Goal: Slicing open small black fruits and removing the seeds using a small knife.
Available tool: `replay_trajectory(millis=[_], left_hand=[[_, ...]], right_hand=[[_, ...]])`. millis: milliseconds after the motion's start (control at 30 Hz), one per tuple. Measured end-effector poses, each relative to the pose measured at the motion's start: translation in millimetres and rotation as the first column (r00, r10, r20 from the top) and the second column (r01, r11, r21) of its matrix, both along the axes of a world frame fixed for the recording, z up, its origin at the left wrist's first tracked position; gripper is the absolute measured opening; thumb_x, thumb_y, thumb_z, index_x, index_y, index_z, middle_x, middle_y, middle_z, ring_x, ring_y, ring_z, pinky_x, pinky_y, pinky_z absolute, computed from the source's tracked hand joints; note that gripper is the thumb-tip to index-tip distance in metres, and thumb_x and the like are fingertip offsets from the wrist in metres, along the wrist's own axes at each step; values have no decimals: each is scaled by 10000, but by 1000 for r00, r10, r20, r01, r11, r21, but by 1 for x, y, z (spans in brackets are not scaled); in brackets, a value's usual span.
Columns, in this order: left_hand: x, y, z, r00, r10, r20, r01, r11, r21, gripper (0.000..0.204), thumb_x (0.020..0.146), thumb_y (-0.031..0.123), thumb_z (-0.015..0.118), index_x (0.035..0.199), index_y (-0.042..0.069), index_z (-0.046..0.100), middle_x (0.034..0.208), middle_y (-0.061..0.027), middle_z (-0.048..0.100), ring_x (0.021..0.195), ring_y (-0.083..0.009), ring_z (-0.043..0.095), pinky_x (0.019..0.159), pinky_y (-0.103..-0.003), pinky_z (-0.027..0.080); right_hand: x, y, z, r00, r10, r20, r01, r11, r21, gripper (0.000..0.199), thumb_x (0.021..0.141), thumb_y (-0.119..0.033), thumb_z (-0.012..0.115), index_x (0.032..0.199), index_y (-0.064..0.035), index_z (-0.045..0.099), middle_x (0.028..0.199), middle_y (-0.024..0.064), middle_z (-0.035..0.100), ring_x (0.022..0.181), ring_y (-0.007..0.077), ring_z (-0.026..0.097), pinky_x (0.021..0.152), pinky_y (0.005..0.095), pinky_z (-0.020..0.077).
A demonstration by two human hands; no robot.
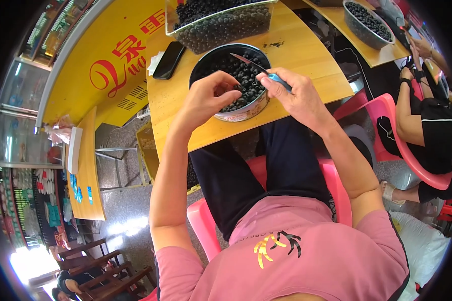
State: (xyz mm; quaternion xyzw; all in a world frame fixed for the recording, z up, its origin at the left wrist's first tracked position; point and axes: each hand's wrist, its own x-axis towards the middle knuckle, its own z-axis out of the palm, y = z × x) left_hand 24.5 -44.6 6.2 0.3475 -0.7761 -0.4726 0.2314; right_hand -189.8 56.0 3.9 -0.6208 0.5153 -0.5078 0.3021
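Note:
A round tin (pixel 243 111) with a dark inside stands near the table's front edge. It is partly filled with small black round pieces (pixel 248 75), some showing a hole or pale ring. My left hand (pixel 208 98) is over the tin's left side, fingers curled and thumb toward them. Black pieces lie right at its fingertips; whether one is pinched there I cannot make out. My right hand (pixel 299 95) is closed around the blue handle of a small knife (pixel 253 64), at the tin's right side. Its blade points up and left across the tin.
Behind the tin stands a clear plastic box (pixel 223 30) heaped with similar black pieces. A dark phone (pixel 169 60) lies left of the tin on the yellow wooden table (pixel 306 60). At right, another person (pixel 412 110) sits on a pink chair (pixel 386 108) by a table holding a filled bowl (pixel 369 25).

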Motion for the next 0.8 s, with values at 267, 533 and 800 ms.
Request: replay_trajectory(millis=[267, 533, 800], left_hand=[[-10, 57, 12, 829, 162, -536, -82, 982, 171, 235, 867, -9, 683, 1082, 12, 591, 940, 1, 618, 847, -48, 578, 753, -194, 471], [-21, 76, 5, 756, 268, -597, -127, 955, 268, 258, 905, 82, 665, 1143, -1, 610, 870, -18, 619, 746, -77, 559, 671, -212, 432], [-23, 79, 1, 759, 298, -579, -149, 945, 291, 247, 909, 50, 651, 1143, -22, 618, 921, -47, 658, 761, -78, 593, 701, -216, 487]], right_hand=[[28, 5, 11, 776, 98, 623, -259, 950, 173, 249, 911, -293, 684, 884, -46, 661, 766, -30, 591, 696, 17, 512, 583, 185, 402], [26, 6, 11, 775, 80, 627, -251, 949, 189, 182, 908, -225, 685, 984, -61, 664, 714, -76, 542, 540, -12, 390, 452, 174, 253], [24, 7, 17, 799, 139, 584, -260, 957, 127, 170, 902, -191, 688, 995, -53, 657, 730, -66, 558, 556, -17, 406, 461, 152, 262]])
